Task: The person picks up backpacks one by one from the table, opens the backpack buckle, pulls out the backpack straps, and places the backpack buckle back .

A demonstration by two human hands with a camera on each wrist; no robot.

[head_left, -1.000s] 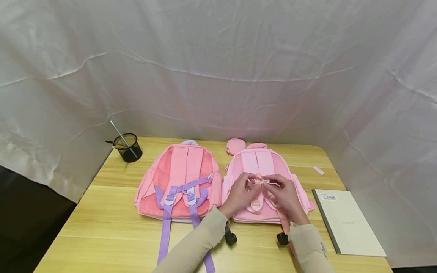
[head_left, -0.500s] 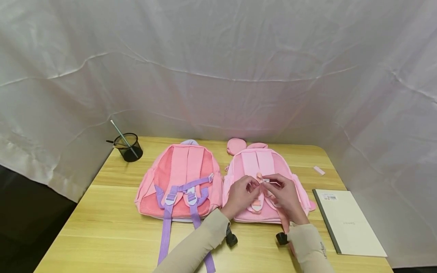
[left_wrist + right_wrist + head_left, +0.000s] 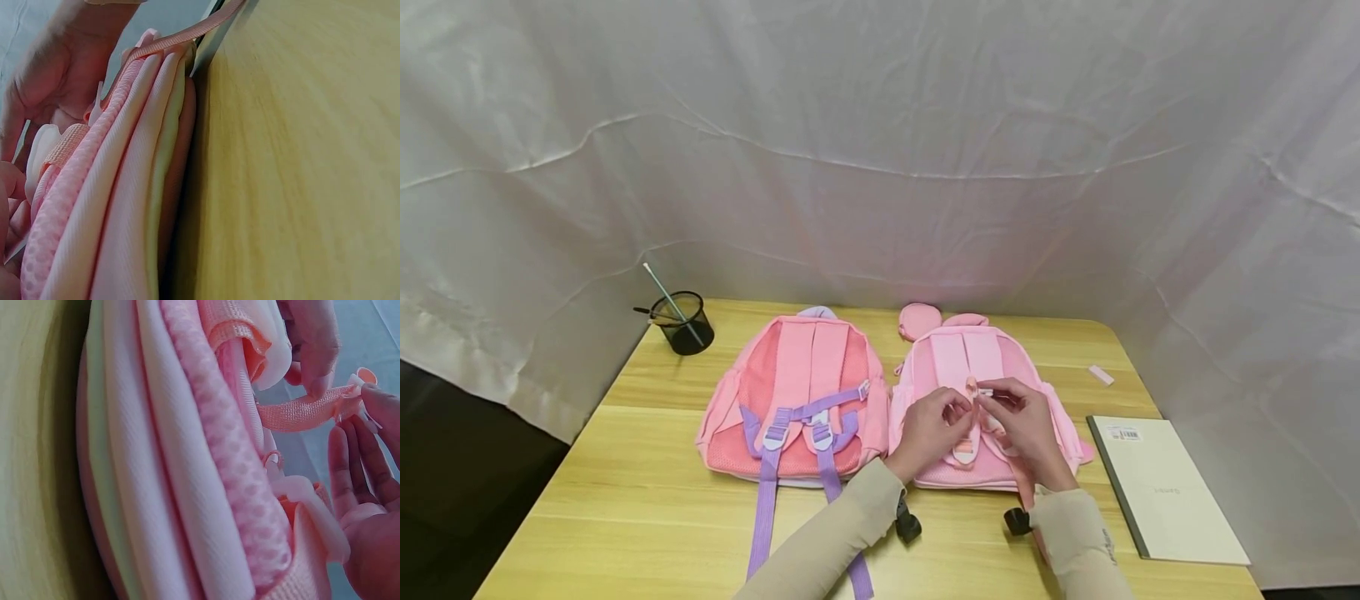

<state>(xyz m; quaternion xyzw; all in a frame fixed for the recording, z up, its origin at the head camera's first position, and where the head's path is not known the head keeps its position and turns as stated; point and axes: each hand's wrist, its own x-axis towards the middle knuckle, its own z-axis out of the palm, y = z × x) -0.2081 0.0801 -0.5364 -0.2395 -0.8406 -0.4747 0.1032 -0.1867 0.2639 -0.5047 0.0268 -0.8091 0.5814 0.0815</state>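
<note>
A light pink backpack lies straps up on the table. Above its back panel, my right hand pinches a small white buckle on a peach webbing strap. From the other side my left hand holds that strap near the buckle, fingers curled; its fingertips meet the webbing in the right wrist view. A loop of the peach webbing stands out past the buckle. In the left wrist view, the left hand's fingers show only at the edge, and the backpack's side hides the buckle.
Left of it lies a coral pink backpack with purple straps. A black mesh pen cup stands at the back left. On the right are a notebook and a pink eraser-like piece. A round pink pouch lies behind.
My left fingers have drawn slightly down and back from the buckle. The right hand has barely shifted, still pinching the buckle. Both backpacks stay in place.
</note>
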